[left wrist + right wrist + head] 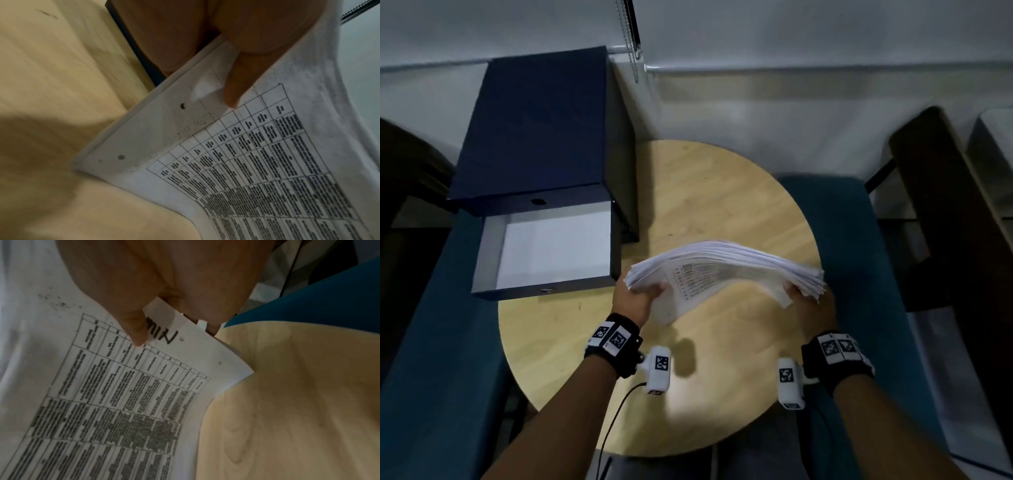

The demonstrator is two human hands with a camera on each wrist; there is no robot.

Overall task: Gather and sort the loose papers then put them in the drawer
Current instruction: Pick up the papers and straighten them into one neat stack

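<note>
Together both hands (640, 301) grip the paper stack (726, 270), seemingly airborne.

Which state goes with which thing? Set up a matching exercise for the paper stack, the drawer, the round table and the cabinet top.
Things:
1. paper stack
2. drawer
3. round table
4. cabinet top

States:
A. pulled open, pale floor showing
B. dark blue, flat
C. light wood
D. held off the table, bowed upward, left hand and right hand each gripping an end

Pairs: 1-D, 2-A, 3-C, 4-B
</note>
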